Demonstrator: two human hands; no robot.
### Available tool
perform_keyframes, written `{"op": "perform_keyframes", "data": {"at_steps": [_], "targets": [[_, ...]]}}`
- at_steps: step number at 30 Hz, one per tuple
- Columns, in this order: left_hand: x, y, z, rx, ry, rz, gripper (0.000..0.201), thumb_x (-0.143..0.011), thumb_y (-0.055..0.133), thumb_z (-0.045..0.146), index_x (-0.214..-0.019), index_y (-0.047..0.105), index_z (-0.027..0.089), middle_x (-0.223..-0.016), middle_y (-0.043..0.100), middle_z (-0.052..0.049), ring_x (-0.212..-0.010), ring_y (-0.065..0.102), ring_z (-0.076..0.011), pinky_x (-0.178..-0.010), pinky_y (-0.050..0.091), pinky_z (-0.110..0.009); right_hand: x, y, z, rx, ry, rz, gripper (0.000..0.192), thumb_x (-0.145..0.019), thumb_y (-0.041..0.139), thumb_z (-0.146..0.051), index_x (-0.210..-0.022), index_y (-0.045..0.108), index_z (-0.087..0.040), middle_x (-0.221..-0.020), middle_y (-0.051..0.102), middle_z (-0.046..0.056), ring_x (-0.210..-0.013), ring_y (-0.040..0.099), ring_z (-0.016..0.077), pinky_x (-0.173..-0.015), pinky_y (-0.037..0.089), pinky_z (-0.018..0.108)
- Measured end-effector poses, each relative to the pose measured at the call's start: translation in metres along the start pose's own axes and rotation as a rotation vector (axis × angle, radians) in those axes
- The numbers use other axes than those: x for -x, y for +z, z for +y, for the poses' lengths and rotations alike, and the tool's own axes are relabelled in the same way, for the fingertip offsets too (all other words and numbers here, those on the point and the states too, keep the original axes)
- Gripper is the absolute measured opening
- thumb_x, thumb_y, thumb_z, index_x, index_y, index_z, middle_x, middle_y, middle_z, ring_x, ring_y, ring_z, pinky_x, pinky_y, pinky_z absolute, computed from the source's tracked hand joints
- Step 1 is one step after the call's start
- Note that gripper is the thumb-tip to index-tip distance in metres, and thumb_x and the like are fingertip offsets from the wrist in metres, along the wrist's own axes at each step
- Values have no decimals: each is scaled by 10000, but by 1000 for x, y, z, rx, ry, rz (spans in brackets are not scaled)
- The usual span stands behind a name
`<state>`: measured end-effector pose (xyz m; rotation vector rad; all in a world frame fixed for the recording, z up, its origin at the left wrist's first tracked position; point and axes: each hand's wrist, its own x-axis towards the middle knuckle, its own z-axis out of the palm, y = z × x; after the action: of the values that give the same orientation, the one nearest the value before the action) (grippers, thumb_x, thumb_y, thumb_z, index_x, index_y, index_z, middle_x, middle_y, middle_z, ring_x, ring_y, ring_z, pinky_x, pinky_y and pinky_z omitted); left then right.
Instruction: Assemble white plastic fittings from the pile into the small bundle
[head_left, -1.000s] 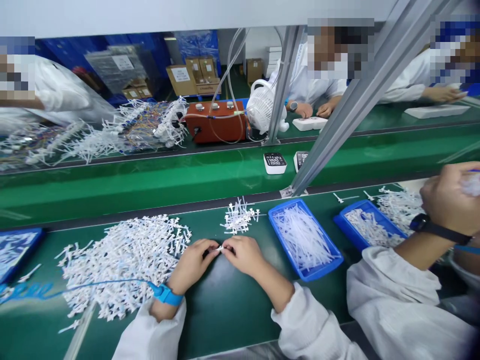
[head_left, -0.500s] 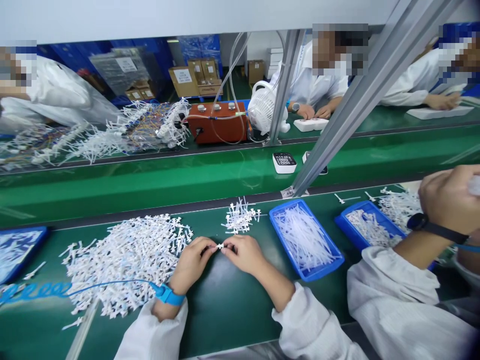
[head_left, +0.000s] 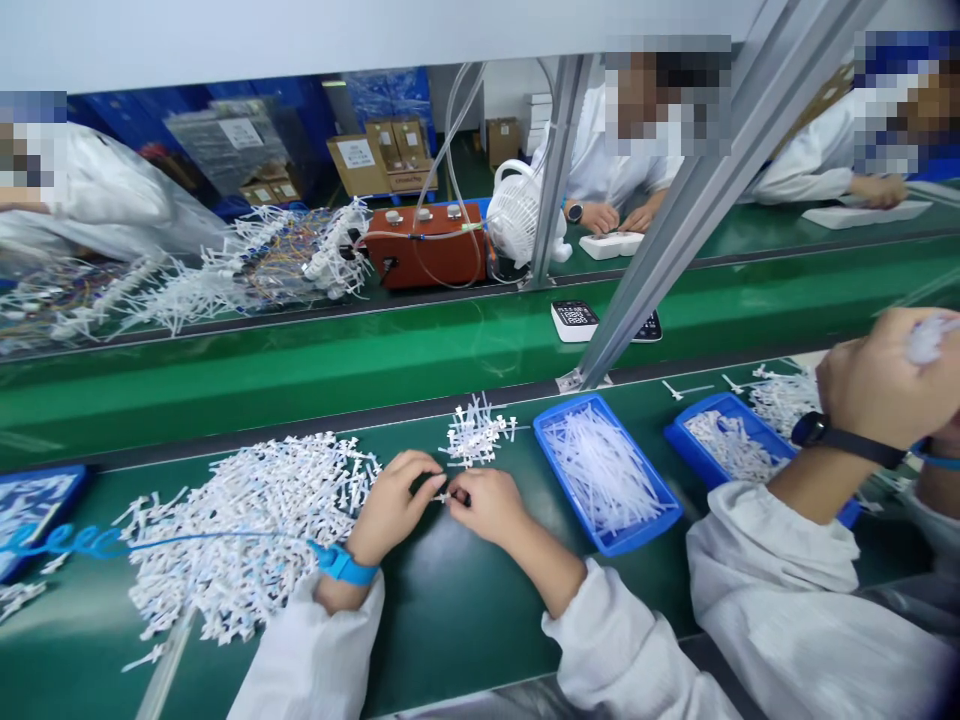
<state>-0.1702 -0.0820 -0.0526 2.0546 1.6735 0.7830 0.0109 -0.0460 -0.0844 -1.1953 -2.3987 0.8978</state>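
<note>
My left hand [head_left: 394,510] and my right hand [head_left: 487,503] meet fingertip to fingertip over the dark green bench, both pinching one small white plastic connector [head_left: 444,495]. A blue coiled-cord strap [head_left: 341,565] circles my left wrist. A big heap of white connectors [head_left: 247,520] lies just left of my left hand. A small pile of the same parts [head_left: 474,438] sits just beyond my fingers. A blue tray of thin clear tubes [head_left: 604,470] lies right of my right hand.
A co-worker's arm in a white sleeve [head_left: 795,580], with a black watch, reaches in at the right above a second blue tray [head_left: 731,440]. A green conveyor [head_left: 300,360] carries white monitors [head_left: 574,318]. Slanted metal post [head_left: 660,250]. Other people work across the belt.
My hands stayed joined on the connector, drawing slightly closer. The monitors on the belt moved right. The co-worker's hand rose a little.
</note>
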Motion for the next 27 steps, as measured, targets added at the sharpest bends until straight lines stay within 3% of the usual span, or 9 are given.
{"op": "perform_keyframes", "data": {"at_steps": [5,9,14,19,27], "targets": [[-69,19,28,-197,34,2,186,-921,538,324,-1017,654,214,-1020,633,-60,-1000,564,-212,-908,451,-365,-1,-2,-2,42,34,-30,110,-789,607,-301,-815,694,-239,-823,709,-29,-754,626,136,-633,332,217],[-97,37,43,-353,5,-94,146,-872,617,339,-929,683,221,-1006,624,-65,-991,553,-241,-852,444,-374,-1,-3,-2,75,34,-37,142,-797,600,-339,-796,686,-226,-810,708,-13,-726,628,147,-609,321,227],[-97,42,37,-283,-5,-79,110,-874,624,311,-869,656,206,-956,634,-48,-946,573,-211,-837,438,-336,-2,-3,-2,57,23,-32,167,-798,591,-350,-823,695,-222,-818,710,0,-740,632,156,-613,326,229],[-95,29,32,-161,-2,-11,172,-954,500,323,-945,625,205,-901,665,-25,-852,610,-170,-767,444,-287,-2,-3,-3,32,24,-39,148,-793,587,-321,-860,696,-248,-847,714,-25,-781,637,149,-642,350,226],[-90,14,36,-251,35,-29,162,-966,472,277,-983,621,216,-987,663,-30,-939,595,-180,-826,428,-298,-1,-4,-5,69,27,-54,143,-799,589,-322,-872,697,-264,-877,714,-33,-796,636,145,-655,367,226]]}}
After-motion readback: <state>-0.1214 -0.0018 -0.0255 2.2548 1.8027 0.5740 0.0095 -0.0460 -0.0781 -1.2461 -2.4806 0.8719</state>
